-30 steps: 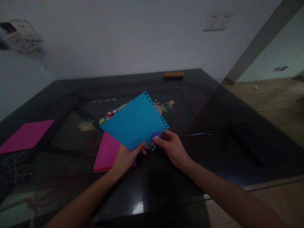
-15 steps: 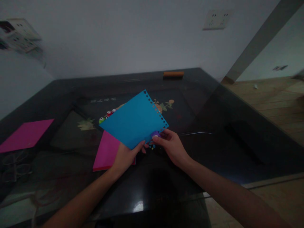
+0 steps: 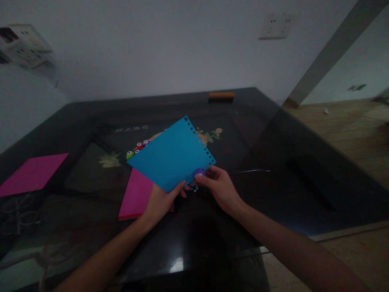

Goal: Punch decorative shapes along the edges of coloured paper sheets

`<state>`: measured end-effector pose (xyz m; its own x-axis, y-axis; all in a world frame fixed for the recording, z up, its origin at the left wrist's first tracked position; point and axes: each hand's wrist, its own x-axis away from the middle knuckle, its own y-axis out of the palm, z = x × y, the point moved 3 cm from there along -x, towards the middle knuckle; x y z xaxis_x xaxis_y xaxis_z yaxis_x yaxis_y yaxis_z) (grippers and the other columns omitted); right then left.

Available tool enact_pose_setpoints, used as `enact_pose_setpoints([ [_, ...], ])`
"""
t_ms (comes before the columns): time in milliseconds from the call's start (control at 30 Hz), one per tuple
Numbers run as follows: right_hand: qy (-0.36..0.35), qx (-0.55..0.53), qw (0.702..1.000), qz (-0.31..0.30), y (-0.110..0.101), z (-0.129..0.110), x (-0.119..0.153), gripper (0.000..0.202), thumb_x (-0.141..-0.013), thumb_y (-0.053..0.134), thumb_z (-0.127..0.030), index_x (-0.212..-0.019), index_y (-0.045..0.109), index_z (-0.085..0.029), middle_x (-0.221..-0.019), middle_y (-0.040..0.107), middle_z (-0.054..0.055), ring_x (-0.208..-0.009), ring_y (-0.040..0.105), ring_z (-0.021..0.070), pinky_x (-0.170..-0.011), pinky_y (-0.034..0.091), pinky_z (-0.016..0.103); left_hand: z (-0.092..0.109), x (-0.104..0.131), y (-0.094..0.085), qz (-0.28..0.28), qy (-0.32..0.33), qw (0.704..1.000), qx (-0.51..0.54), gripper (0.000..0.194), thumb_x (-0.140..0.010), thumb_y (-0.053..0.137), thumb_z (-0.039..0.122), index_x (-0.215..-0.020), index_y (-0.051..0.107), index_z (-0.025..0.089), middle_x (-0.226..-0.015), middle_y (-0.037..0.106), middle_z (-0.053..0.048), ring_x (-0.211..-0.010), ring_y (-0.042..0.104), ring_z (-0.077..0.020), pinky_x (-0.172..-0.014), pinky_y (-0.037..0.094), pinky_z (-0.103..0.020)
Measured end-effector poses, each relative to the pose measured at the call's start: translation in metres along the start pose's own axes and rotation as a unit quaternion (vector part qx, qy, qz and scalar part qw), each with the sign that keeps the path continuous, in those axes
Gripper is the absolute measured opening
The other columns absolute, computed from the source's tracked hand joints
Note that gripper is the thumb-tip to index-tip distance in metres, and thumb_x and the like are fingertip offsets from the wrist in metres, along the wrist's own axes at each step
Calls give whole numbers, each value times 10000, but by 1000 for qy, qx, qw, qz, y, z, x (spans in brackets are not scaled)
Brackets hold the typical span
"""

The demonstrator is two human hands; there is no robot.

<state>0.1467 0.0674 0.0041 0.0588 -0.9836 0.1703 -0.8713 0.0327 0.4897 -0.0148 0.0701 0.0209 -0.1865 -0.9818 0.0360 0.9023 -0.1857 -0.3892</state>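
A sheet of blue paper [image 3: 172, 156] is tilted above the table, with a row of small punched shapes along its right edge. My left hand [image 3: 165, 198] pinches its lower edge, thumb on top. My right hand [image 3: 220, 184] is closed around a small purple craft punch [image 3: 199, 173], which sits at the paper's lower right edge. Tiny blue paper cut-outs [image 3: 194, 189] show just below the punch. Under the blue sheet lies a stack of pink paper [image 3: 136, 194]. Several more small punches [image 3: 138, 149], green, red and purple, peek out behind the sheet's left corner, partly hidden.
The dark glossy table [image 3: 267, 211] carries a separate pink sheet [image 3: 35, 172] at the left. A coiled clear cord [image 3: 20, 215] is near it. An orange-brown bar [image 3: 221, 95] lies at the back edge, against the wall with a socket [image 3: 275, 26].
Almost nothing differs. Both hands, the blue paper and the purple punch keep their places, and the camera view has shifted very slightly.
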Motion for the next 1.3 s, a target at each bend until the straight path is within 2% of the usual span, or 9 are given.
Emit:
enact_pose_setpoints([
  [667, -8, 23, 1000, -3, -1, -1, 0, 292, -563, 830, -302, -782, 681, -181, -739, 671, 2, -660, 601, 139, -696, 494, 300, 0, 2, 0, 4, 2, 1000, -1, 224, -786, 576, 354, -626, 635, 208, -593, 680, 5, -621, 655, -166, -704, 508, -282],
  [1300, -23, 24, 999, -11, 0, -2, 2, 228, -609, 806, -276, -789, 687, -201, -743, 668, -5, -655, 604, 128, -677, 492, 286, -2, 4, 0, 0, 0, 1000, 0, 241, -805, 566, 363, -625, 614, 210, -620, 680, 0, -608, 637, -159, -702, 499, -285],
])
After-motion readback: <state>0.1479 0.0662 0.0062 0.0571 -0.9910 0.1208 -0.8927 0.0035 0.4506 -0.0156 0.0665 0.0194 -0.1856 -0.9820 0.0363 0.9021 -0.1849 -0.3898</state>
